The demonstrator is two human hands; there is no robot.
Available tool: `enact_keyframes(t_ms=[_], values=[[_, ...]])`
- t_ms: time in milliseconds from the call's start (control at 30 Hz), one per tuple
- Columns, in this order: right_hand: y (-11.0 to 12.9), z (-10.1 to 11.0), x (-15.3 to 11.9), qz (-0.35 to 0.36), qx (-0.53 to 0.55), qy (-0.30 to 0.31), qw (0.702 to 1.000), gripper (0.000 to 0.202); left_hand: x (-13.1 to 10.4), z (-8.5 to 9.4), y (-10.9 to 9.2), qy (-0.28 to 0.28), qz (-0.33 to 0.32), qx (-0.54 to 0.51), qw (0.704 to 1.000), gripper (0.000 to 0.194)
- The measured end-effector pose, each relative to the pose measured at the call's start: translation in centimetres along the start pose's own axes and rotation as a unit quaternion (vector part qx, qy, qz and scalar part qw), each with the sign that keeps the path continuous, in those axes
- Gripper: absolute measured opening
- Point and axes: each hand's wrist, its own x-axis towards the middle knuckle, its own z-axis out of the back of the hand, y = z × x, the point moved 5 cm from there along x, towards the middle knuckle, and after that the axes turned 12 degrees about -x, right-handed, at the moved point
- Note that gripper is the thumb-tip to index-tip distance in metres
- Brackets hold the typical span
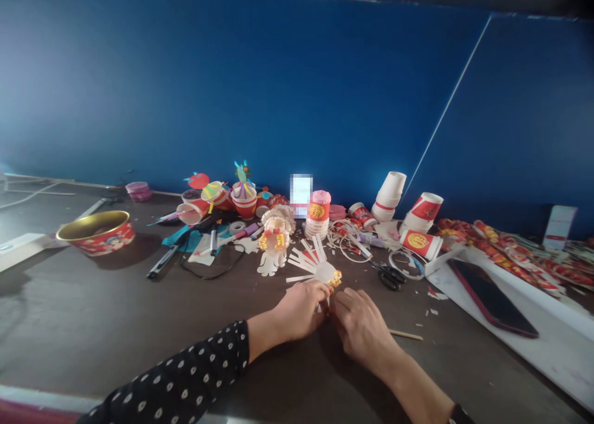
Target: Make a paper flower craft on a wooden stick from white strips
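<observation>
Fingers (320, 293) of the left hand (297, 309) and right hand (364, 325) pinch the near edge of a cut paper cup (324, 274). Its round base lies just beyond the grip; straight strips fan leftward and away, with no clear long axis, and yellow curls sit right. A doll-like paper figure (273, 241) stands close beyond, scissors (390, 276) right; dark tabletop (116, 325) stretches left.
</observation>
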Motion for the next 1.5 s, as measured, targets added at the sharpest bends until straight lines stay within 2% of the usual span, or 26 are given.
enact_keyframes(t_ms=[133,367,867,933,1033,1100,1367,1500], values=[[0.2,0.3,-0.1,-0.002,-0.022,0.007,1.000,0.014,-0.1,-0.2,0.1,-0.017,0.004,-0.005,1.000,0.009],[0.8,0.5,-0.3,0.022,-0.035,-0.017,0.999,0.016,0.0,-0.5,0.4,-0.040,0.029,0.020,0.999,0.016],[0.9,0.4,-0.7,0.039,-0.066,-0.006,0.997,0.016,0.2,-0.4,0.4,-0.027,0.046,0.032,0.998,0.011],[0.9,0.3,-0.6,0.042,-0.072,-0.014,0.996,0.013,0.1,-0.3,0.4,-0.027,0.048,0.029,0.998,0.016],[0.9,0.2,-0.5,0.030,-0.086,-0.034,0.995,0.012,0.1,0.3,0.5,-0.050,0.068,0.026,0.996,0.035],[0.9,0.3,-0.4,0.026,-0.096,-0.043,0.994,0.012,0.0,0.5,0.4,-0.056,0.073,0.018,0.996,0.038],[0.8,0.0,-0.1,0.030,-0.119,-0.048,0.991,0.008,0.0,0.2,0.7,-0.065,0.054,0.018,0.996,0.034],[0.7,-0.4,-0.1,0.028,-0.096,-0.032,0.994,0.012,0.2,0.1,0.5,-0.047,0.006,0.001,0.999,0.018]])
